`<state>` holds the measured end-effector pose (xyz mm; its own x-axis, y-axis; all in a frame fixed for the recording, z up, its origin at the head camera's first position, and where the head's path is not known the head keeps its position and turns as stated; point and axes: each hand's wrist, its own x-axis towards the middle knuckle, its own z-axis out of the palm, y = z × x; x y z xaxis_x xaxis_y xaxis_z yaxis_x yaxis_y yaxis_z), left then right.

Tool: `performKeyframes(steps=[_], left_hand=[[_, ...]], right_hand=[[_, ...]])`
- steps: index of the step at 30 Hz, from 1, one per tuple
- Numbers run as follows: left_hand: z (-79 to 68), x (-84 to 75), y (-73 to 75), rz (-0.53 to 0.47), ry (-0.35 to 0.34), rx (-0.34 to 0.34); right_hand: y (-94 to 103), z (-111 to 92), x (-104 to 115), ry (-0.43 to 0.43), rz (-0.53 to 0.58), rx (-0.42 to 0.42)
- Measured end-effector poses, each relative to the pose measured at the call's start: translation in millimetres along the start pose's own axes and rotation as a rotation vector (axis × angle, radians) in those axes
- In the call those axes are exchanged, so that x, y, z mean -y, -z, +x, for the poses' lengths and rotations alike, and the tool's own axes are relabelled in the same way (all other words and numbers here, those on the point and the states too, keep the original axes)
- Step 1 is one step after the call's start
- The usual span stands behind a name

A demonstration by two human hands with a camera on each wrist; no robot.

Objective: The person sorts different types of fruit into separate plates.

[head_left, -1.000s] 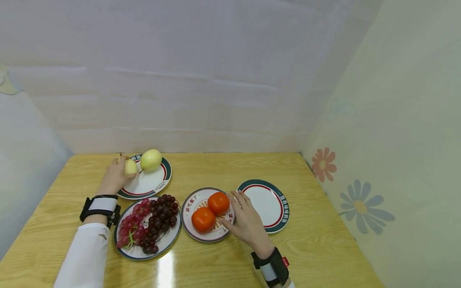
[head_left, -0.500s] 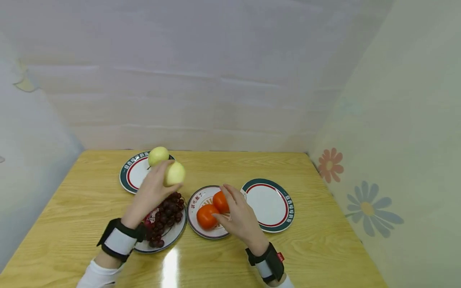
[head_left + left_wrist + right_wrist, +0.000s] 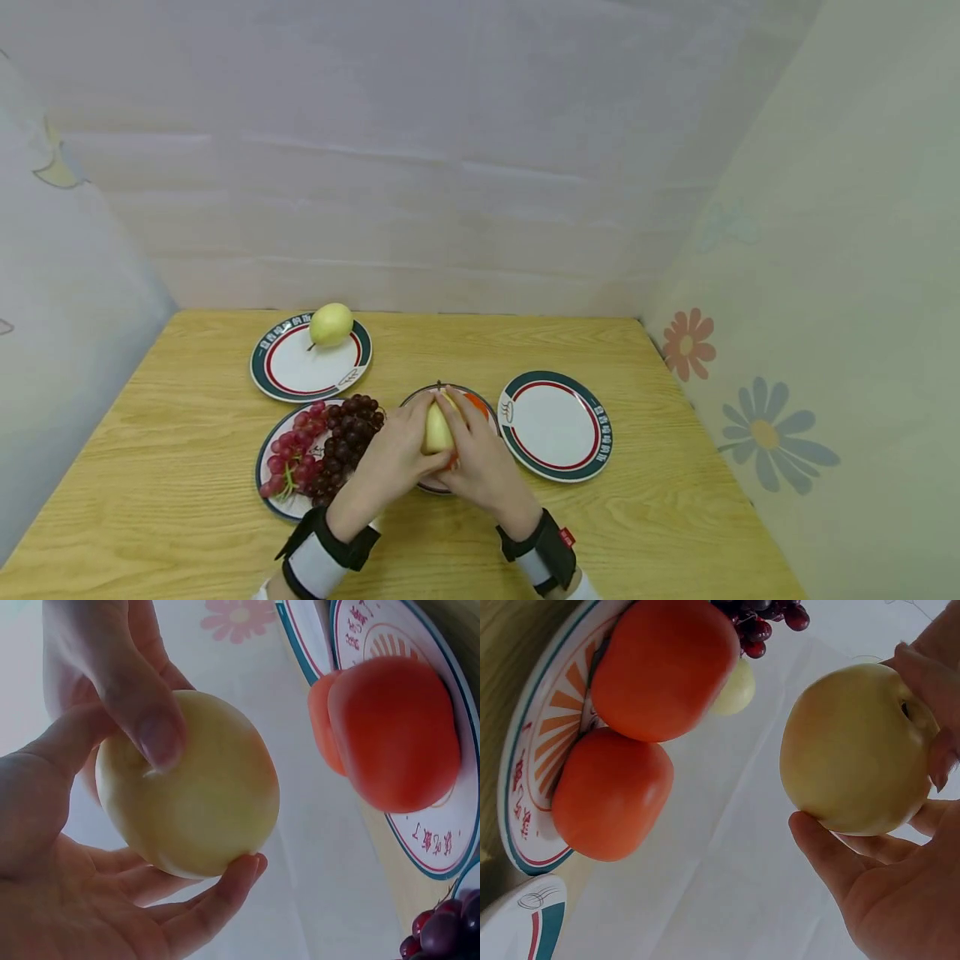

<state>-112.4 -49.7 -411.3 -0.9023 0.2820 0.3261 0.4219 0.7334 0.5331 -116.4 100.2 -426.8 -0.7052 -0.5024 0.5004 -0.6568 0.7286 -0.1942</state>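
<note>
A yellow-green pear [image 3: 437, 429] with its stem up is between my two hands, above the plate [image 3: 525, 787] of orange-red persimmons [image 3: 397, 735]. My left hand [image 3: 393, 454] grips it from the left and my right hand [image 3: 483, 462] from the right. Both wrist views show curled fingers and thumbs on the pear's skin, with the fruit lifted clear of the persimmons. In the head view the hands and the pear cover most of that plate. A second pear [image 3: 331, 324] lies on a green-rimmed plate [image 3: 296, 371] at the back left.
Red grapes [image 3: 292, 458] and dark grapes [image 3: 348, 437] share a plate at the front left, close under my left forearm. A green-rimmed white plate [image 3: 555, 425] stands right of the persimmons. Wood tabletop [image 3: 667, 508] extends beyond it, bounded by cloth walls.
My left hand has lifted the pear off the back-left plate and carried it right and nearer. My right hand, earlier beside the persimmons holding nothing, now also holds the pear.
</note>
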Motion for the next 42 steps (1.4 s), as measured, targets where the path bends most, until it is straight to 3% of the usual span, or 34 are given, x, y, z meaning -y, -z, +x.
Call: performKeyframes(steps=[6,10,13,17,22,26,30,37,42], left_hand=[[-3.4,-5.5,-10.4,0.080,-0.002,-0.037],[-2.9,-5.7,-11.6,0.059,0.011,-0.010],[-1.3,-1.7,-8.7,0.050,0.013,-0.001],[-2.7,10.1,1.7,0.065,0.050,-0.012],[-11.6,29.3,16.2,0.077,0.165,0.004],[-17.4,42.6,23.6,0.083,0.224,-0.001],[-20.3,50.5,26.8,0.070,0.250,-0.012],[-15.9,56.1,30.4,0.065,0.266,-0.005],[-9.2,61.8,35.4,0.074,0.262,-0.026]], right_hand=[[-1.5,-1.7,-4.9,-0.025,-0.016,-0.004],[-0.5,-1.4,-12.7,-0.039,-0.024,-0.030],[3.7,0.1,-30.5,-0.085,0.018,-0.039],[12.5,-2.8,-78.9,-0.236,0.074,-0.041],[20.6,-27.7,-147.7,-0.504,0.059,0.014],[23.7,-51.2,-176.3,-0.714,0.101,0.079],[25.1,-67.2,-184.2,-0.805,0.119,0.130],[25.1,-77.0,-186.1,-0.825,0.154,0.131],[25.7,-79.0,-185.8,-0.829,0.108,0.157]])
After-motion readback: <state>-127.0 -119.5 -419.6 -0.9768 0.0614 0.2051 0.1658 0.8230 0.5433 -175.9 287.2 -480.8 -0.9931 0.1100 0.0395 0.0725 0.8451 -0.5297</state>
